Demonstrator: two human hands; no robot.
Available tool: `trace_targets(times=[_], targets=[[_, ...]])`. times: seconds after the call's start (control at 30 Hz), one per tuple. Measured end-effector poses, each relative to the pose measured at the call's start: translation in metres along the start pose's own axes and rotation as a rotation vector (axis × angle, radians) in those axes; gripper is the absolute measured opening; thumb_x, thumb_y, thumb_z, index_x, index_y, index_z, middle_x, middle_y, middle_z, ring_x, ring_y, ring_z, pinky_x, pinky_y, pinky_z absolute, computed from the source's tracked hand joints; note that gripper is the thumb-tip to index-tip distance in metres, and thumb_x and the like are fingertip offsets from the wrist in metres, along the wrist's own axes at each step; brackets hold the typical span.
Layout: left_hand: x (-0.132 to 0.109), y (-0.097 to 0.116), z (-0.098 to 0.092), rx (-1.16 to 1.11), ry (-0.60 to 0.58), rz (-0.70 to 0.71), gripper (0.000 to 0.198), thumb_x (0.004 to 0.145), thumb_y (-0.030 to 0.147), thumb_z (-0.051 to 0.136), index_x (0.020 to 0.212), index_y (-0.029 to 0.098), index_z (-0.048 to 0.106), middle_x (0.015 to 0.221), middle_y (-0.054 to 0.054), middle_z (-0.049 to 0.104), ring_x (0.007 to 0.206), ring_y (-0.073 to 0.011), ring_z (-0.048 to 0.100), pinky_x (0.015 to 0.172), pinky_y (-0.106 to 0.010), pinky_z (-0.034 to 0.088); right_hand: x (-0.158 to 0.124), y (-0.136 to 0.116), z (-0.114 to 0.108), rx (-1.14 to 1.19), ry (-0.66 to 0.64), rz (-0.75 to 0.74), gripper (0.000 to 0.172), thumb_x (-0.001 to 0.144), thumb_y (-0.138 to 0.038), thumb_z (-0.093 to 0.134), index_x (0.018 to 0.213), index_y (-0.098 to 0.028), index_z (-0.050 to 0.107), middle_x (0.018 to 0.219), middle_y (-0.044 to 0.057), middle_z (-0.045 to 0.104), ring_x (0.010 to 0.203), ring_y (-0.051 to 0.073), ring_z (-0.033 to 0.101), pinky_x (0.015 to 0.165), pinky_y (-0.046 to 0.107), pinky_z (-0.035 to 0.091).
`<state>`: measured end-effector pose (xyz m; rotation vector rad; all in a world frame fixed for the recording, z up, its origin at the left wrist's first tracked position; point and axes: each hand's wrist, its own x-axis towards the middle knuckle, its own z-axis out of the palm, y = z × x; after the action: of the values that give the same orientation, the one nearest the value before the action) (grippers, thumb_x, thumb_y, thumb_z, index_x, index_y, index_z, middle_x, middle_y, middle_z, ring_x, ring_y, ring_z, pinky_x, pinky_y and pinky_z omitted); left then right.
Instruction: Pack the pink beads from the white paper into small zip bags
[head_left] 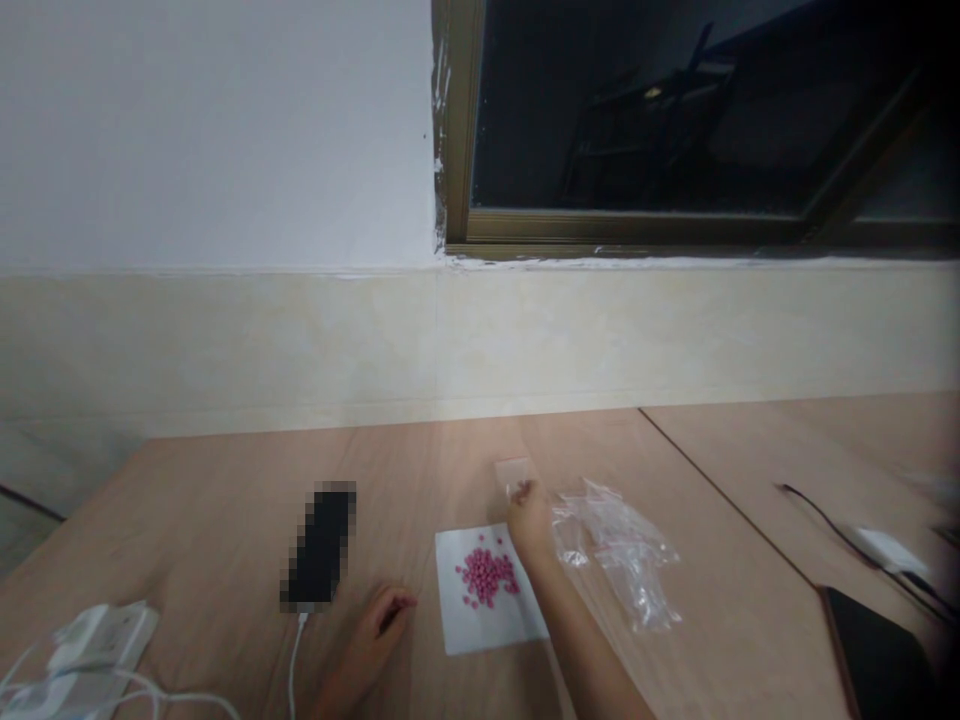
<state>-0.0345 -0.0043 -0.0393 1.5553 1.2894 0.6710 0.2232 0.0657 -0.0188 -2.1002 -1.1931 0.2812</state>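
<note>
The right hand (529, 522) is closed in a pinch on the lower edge of a small clear plastic bag (513, 475), holding it up just above the far corner of a white paper sheet (480, 626). A heap of small pink tablets (486, 572) sits in the middle of that sheet, untouched by either hand. The left hand (371, 630) rests on the wooden table (225, 480) near the paper's left edge, its fingers loosely curled and empty. A crumpled pile of clear plastic bags (619, 555) lies just to the right. The work in hand appears to centre on the small bag and tablets, and tablets this small and loose call for careful fingertip handling.
</note>
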Motion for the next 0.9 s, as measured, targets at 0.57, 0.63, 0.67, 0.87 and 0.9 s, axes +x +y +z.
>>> trace_targets(times=[0.57, 0.63, 0.67, 0.87, 0.9], targets=[[-0.01, 0.071, -0.004, 0.021, -0.17, -0.007, 0.022, 0.072, 0.034, 0.055, 0.058, 0.017, 0.053, 0.057, 0.004, 0.05, 0.058, -0.0124, 0.047, 0.056, -0.022, 0.036, -0.126, -0.02, -0.06, 0.396, -0.174, -0.148, 0.021, 0.068, -0.02, 0.058, 0.089, -0.021, 0.057, 0.092, 0.008, 0.061, 0.09, 0.025, 0.054, 0.08, 0.039, 0.043], [-0.014, 0.071, -0.004, 0.028, -0.164, 0.001, 0.023, 0.071, 0.034, 0.055, 0.056, 0.018, 0.049, 0.054, 0.005, 0.046, 0.055, -0.0112, 0.043, 0.053, -0.021, 0.034, -0.135, -0.034, -0.062, 0.418, -0.272, -0.141, 0.008, 0.072, -0.025, 0.056, 0.079, -0.021, 0.054, 0.08, 0.005, 0.059, 0.078, 0.022, 0.055, 0.072, 0.034, 0.044], [-0.016, 0.071, -0.002, 0.03, -0.158, 0.015, 0.024, 0.072, 0.033, 0.055, 0.055, 0.018, 0.048, 0.054, 0.005, 0.045, 0.054, -0.0109, 0.042, 0.052, -0.021, 0.033, -0.14, -0.041, -0.061, 0.438, -0.364, -0.147, 0.007, 0.074, -0.027, 0.054, 0.074, -0.02, 0.053, 0.074, 0.004, 0.058, 0.072, 0.02, 0.054, 0.067, 0.031, 0.043], [-0.033, 0.061, 0.014, 0.049, -0.175, 0.0, 0.032, 0.069, 0.032, 0.06, 0.051, 0.019, 0.037, 0.054, 0.005, 0.04, 0.051, -0.0094, 0.039, 0.043, -0.018, 0.032, -0.155, -0.046, -0.047, 0.482, -0.641, -0.046, 0.015, 0.072, -0.022, 0.052, 0.058, -0.019, 0.051, 0.057, 0.0, 0.053, 0.059, 0.016, 0.051, 0.057, 0.026, 0.039], [-0.036, 0.057, 0.014, 0.021, -0.212, -0.041, 0.032, 0.069, 0.034, 0.061, 0.053, 0.019, 0.038, 0.055, 0.006, 0.04, 0.05, -0.0091, 0.039, 0.04, -0.017, 0.032, -0.155, -0.041, -0.046, 0.498, -0.691, -0.025, 0.013, 0.07, -0.021, 0.053, 0.058, -0.019, 0.052, 0.056, -0.001, 0.053, 0.058, 0.016, 0.052, 0.057, 0.026, 0.039]])
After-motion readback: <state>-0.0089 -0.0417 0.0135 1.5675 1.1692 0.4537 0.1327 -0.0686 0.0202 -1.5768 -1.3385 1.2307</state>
